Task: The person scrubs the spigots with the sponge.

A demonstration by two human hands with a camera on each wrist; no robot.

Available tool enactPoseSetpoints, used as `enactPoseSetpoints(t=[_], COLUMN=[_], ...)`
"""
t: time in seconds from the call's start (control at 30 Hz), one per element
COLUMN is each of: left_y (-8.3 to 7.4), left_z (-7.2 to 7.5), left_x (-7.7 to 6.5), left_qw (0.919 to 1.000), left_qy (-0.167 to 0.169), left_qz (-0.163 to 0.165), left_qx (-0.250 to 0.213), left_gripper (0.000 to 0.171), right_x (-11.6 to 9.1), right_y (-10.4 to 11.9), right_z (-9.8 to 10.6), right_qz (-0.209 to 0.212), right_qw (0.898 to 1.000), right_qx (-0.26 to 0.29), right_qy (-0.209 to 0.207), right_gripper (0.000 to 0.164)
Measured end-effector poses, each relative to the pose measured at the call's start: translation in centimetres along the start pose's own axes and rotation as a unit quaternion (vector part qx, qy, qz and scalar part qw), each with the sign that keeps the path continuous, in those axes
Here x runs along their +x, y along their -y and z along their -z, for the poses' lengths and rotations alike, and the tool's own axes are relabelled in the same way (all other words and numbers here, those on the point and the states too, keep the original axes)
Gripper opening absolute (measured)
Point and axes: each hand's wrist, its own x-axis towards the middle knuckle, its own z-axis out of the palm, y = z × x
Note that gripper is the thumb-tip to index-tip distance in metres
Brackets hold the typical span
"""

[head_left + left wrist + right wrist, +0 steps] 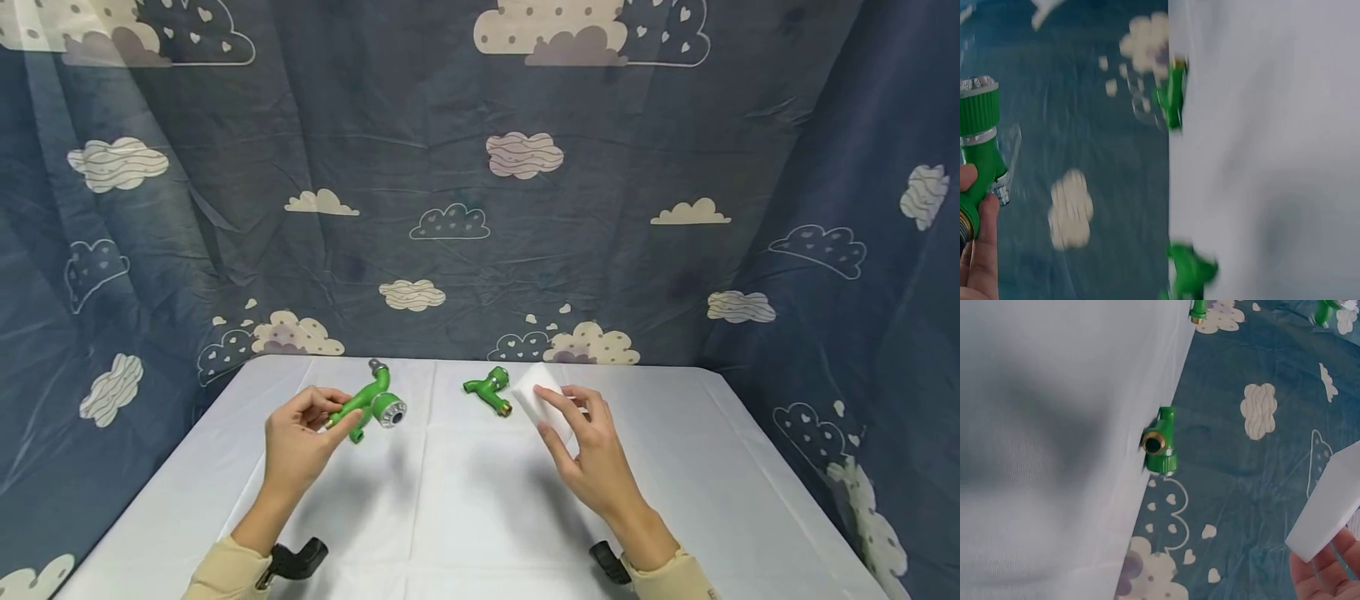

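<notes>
My left hand (295,442) pinches a green plastic tap (389,409) between thumb and fingers, above the white table. Its ribbed green collar with a silver rim shows in the left wrist view. My right hand (596,458) holds a white block-shaped sponge (531,393) by its edges, thumb and fingers spread around it. Between the hands, farther back, a second green tap (491,390) with a brass threaded end lies on the table. Another green tap (1191,270) lies left of that one, near the table's far side; in the head view the held tap overlaps it.
A white cloth covers the table (465,517). Behind it and at both sides hangs a dark blue curtain (420,150) with cloud prints. Black wrist straps with camera mounts (296,560) sit at both sleeves.
</notes>
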Motion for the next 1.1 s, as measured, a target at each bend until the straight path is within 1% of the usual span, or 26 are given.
enactPoseSetpoints(t=[0.1, 0.23, 0.3, 0.4, 0.53, 0.6, 0.73, 0.9, 1.1], left_y=[1.4, 3.6, 4.6, 6.1, 7.6, 8.2, 9.1, 9.8, 10.4], left_z=[2.4, 5.5, 6.9, 8.6, 10.4, 11.0, 11.9, 12.5, 12.7], left_x=[0.7, 1.2, 1.3, 1.4, 1.4, 1.3, 1.2, 1.0, 0.8], left_qw=[0.9976, 0.9883, 0.9827, 0.9741, 0.9611, 0.9534, 0.9431, 0.9343, 0.9289], left_qy=[-0.041, -0.085, -0.098, -0.108, -0.099, -0.089, -0.061, -0.033, -0.008], left_qz=[0.017, 0.042, 0.048, 0.052, 0.066, 0.076, 0.092, 0.104, 0.122], left_qx=[0.054, 0.119, 0.149, 0.192, 0.249, 0.278, 0.314, 0.339, 0.350], left_gripper=[0.023, 0.022, 0.023, 0.023, 0.023, 0.023, 0.022, 0.024, 0.027], right_x=[0.1, 0.2, 0.2, 0.2, 0.1, 0.0, -0.1, -0.2, -0.3], right_y=[-0.4, -1.0, -1.3, -1.8, -2.3, -2.6, -3.0, -3.2, -3.0], right_z=[0.3, 0.8, 1.1, 1.6, 2.1, 2.4, 2.7, 2.8, 2.9], right_qz=[-0.001, 0.000, 0.001, 0.002, -0.001, -0.004, -0.010, -0.014, -0.023], right_qw=[1.000, 1.000, 1.000, 1.000, 1.000, 1.000, 1.000, 1.000, 0.999], right_qx=[-0.004, -0.012, -0.016, -0.021, -0.024, -0.021, -0.019, -0.019, -0.023], right_qy=[0.003, 0.004, 0.003, 0.002, -0.002, -0.002, -0.001, 0.003, 0.012], right_gripper=[0.050, 0.050, 0.051, 0.051, 0.053, 0.055, 0.059, 0.062, 0.063])
